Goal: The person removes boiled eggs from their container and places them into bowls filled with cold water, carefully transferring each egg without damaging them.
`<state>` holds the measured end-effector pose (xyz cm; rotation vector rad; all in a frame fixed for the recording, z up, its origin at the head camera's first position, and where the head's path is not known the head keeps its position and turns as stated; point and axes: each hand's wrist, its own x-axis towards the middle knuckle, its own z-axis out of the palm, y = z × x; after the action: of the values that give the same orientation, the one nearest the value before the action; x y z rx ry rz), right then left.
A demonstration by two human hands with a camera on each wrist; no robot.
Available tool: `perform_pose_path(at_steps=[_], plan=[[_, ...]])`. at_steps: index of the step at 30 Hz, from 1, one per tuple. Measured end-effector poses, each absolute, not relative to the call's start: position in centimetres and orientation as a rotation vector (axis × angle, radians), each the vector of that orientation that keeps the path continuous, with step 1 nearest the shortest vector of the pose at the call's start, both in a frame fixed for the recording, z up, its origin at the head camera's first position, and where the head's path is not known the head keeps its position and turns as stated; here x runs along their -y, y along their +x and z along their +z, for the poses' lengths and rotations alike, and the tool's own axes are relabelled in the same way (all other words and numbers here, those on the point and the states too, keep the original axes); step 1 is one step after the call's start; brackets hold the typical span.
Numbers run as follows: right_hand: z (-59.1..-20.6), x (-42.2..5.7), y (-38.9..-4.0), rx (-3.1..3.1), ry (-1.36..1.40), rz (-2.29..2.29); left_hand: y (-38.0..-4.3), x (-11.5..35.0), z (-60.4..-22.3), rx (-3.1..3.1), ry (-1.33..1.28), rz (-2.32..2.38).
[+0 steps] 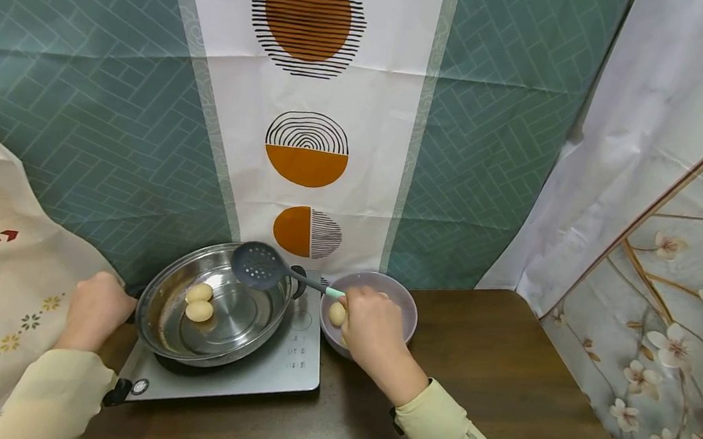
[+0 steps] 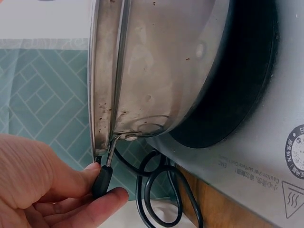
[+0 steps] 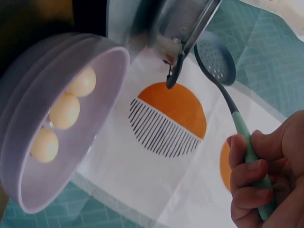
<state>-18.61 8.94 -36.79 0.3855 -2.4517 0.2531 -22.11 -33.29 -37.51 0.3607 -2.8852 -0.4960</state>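
Note:
My left hand (image 1: 95,304) pinches the black side handle (image 2: 102,182) of a wide steel pot (image 1: 159,339). Two pale eggs (image 1: 198,311) lie side by side in the pot, on its left half. My right hand (image 1: 375,325) grips the green handle of a dark skimmer (image 1: 258,265), fingers wrapped round it in the right wrist view. The skimmer's perforated head hangs over the pot's right rear part and carries no egg. Below my right hand stands a lilac bowl (image 3: 102,61); three eggs (image 3: 65,110) show inside it in the right wrist view.
The pot stands on a silver induction cooker (image 1: 290,366) with a black cable (image 2: 178,190) beside it. Dark wooden tabletop (image 1: 470,367) extends right of the bowl. A patterned cloth (image 1: 318,93) hangs close behind, and a floral panel (image 1: 657,354) borders the right side.

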Motion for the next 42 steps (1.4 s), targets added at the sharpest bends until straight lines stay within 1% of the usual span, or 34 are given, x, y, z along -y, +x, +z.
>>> perform_pose_path(at_steps=[5, 21, 34, 42], plan=[[-37.0, -7.8, -18.9, 2.484, 0.351, 0.217, -22.1, 33.3, -37.3, 2.889, 0.367, -0.503], [-38.7, -4.0, -19.0, 2.542, 0.423, 0.162, -22.3, 33.4, -37.1, 2.893, 0.361, -0.479], [-39.5, -2.1, -18.5, 2.596, 0.444, 0.044, -22.3, 33.5, -37.1, 2.903, 0.349, -0.454], [-39.6, -1.3, -17.8, 2.617, 0.47, 0.052, -22.4, 33.7, -37.1, 2.894, 0.323, -0.457]])
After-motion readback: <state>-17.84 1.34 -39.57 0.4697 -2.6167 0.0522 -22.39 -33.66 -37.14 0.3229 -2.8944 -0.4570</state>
